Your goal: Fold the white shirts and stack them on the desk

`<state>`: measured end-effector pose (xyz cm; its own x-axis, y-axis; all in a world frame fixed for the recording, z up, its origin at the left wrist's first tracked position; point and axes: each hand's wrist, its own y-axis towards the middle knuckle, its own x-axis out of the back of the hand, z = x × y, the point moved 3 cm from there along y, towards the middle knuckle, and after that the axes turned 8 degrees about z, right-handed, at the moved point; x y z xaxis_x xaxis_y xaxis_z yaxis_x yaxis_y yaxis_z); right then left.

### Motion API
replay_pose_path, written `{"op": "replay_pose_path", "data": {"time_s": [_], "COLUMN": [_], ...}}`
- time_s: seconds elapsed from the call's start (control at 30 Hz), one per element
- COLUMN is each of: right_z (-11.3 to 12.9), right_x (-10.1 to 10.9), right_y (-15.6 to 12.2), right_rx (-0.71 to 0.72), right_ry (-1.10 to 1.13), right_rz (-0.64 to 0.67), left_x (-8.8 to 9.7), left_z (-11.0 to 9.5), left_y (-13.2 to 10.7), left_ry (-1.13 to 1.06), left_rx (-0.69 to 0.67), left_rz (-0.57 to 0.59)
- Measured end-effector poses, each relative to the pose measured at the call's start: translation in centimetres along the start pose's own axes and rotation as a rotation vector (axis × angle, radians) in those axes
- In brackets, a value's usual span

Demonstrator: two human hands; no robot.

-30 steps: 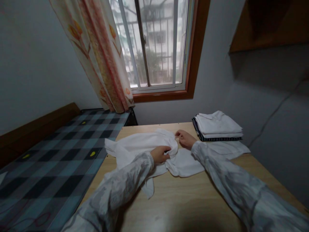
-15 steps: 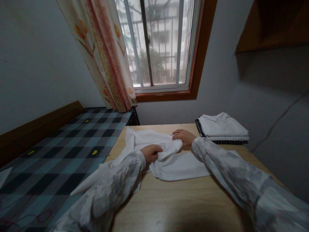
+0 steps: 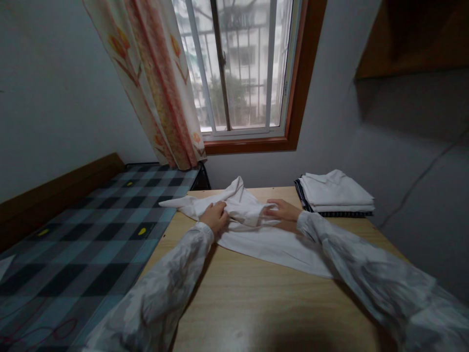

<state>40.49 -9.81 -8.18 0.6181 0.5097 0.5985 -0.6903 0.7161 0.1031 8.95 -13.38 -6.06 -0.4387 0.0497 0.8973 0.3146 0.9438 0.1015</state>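
Observation:
A white garment lies spread on the wooden table, its upper part bunched into a raised fold. My left hand is closed on that bunched cloth at its left side. My right hand pinches the same fold from the right, fingers pressed on the fabric. Both arms wear pale patterned sleeves.
A stack of folded clothes, white on top of a dark striped piece, sits at the table's far right by the wall. A bed with a blue and black checked cover runs along the left. A flowered curtain hangs beside the window.
Both hands have lifted and pulled the bunched part of the garment away from me, toward the window. The lower part now lies flatter on the table. The left hand moved farther up.

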Motion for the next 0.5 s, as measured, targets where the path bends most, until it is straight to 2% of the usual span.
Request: {"op": "replay_pose_path", "data": {"time_s": [0.07,0.13,0.2,0.27,0.37,0.5], "right_z": [0.2,0.2,0.0,-0.1,0.1,0.0], "right_x": [0.5,0.8,1.0,1.4,2.6,4.5], "right_y": [-1.0,-1.9,-2.6,-2.9,-3.2,-4.1], "right_rx": [0.023,0.053,0.076,0.089,0.157,0.256], "right_ry": [-0.042,-0.076,-0.122,-0.213,-0.402,-0.431], "right_rz": [0.094,0.21,0.301,0.316,0.171,-0.192], "left_x": [-0.7,-1.4,-2.1,-2.7,-3.2,-3.1], "left_z": [-0.5,-0.6,-0.4,-0.2,-0.2,-0.8], "left_y": [-0.4,-0.5,-0.3,0.1,0.7,0.6], "left_ry": [0.149,0.208,0.166,0.055,-0.143,-0.376], "left_rx": [-0.046,-0.04,-0.026,-0.074,-0.18,-0.205], "left_rz": [0.045,0.081,0.111,0.143,0.199,0.29]}}
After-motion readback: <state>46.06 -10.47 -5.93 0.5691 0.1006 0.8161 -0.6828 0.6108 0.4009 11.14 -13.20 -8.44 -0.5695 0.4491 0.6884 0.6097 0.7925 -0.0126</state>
